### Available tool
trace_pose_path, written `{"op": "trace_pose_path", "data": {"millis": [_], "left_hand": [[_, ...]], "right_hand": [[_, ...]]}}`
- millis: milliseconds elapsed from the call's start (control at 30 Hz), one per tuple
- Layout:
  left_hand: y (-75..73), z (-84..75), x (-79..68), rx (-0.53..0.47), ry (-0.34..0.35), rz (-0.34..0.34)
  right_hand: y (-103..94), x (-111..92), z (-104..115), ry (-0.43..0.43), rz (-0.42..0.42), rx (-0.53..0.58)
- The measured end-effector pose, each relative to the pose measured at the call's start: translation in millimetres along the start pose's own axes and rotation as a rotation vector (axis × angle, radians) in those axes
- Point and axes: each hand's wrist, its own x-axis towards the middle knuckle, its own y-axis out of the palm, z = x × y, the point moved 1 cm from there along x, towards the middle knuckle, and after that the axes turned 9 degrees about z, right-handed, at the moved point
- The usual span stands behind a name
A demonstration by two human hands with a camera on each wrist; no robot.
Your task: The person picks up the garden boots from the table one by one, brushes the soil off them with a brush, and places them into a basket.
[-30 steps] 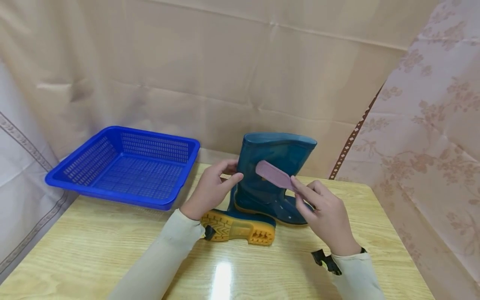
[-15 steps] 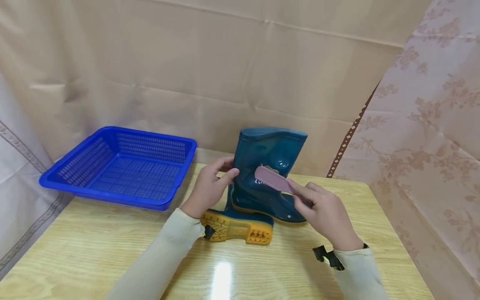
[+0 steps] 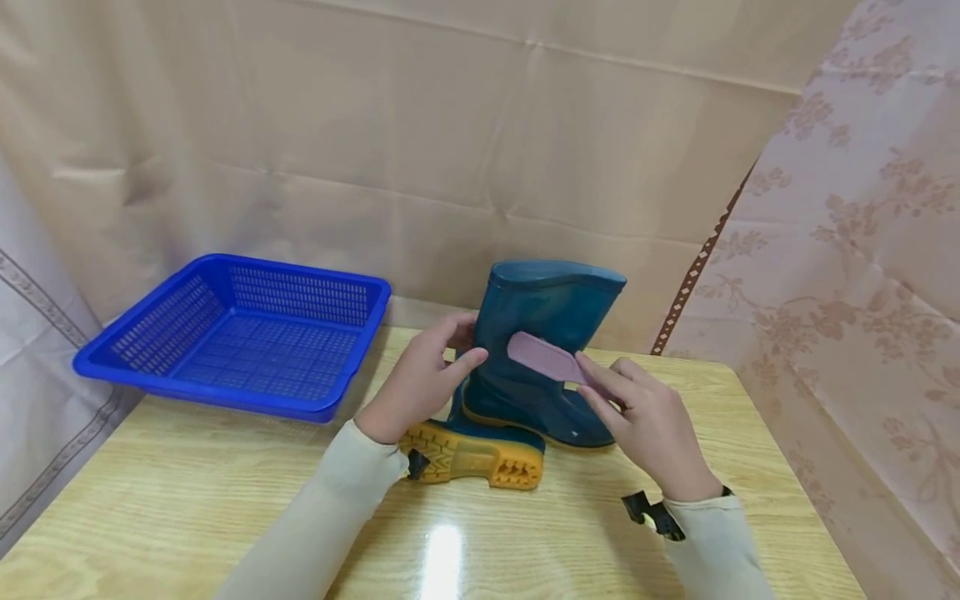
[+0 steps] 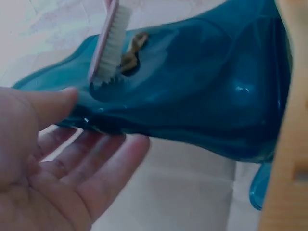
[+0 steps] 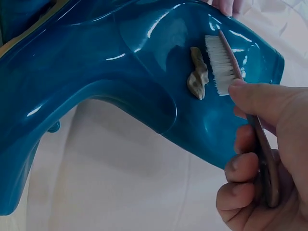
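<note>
A blue-green rain boot [image 3: 540, 312] stands upright on the table, leaning slightly. My left hand [image 3: 426, 373] holds the back edge of its shaft, thumb on the near face and fingers on the far side. With my right hand [image 3: 648, 417] I grip a pink brush [image 3: 543, 357] by its handle, its bristles facing the shaft. In the right wrist view the white bristles [image 5: 220, 65] are beside a brown, mud-like patch [image 5: 197, 74] on the boot. The brush covers that patch in the head view. A second boot [image 3: 480, 457] lies on its side in front, showing its yellow sole.
A blue plastic basket [image 3: 277, 354] with mesh walls stands at the left of the wooden table [image 3: 300, 483]. Behind hangs a beige cloth [image 3: 337, 167], and at the right a floral cloth [image 3: 847, 292].
The brush has moved a little down the shaft. The held boot tipped slightly left, then back right; the lettering and patch visible half a second ago are behind the brush.
</note>
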Motion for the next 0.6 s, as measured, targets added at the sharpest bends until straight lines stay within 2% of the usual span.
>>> {"op": "trace_pose_path", "data": {"millis": [133,333,500,600], "left_hand": [[2.5,-7.3,-1.4,0.015,0.002,0.013],[6.2,-11.7,-3.8,0.022,0.065,-0.074],[10.4,-9.6,-3.7,0.027,0.108,-0.152],[11.5,-8.1,-3.8,0.03,0.093,-0.181]], "right_hand": [[-2.1,1,2,-0.019,-0.035,-0.012],[-4.6,0,4,0.025,-0.061,0.01],[-4.6,-1,4,0.035,-0.021,0.032],[-4.3,-2,3,0.058,0.021,0.034]]}}
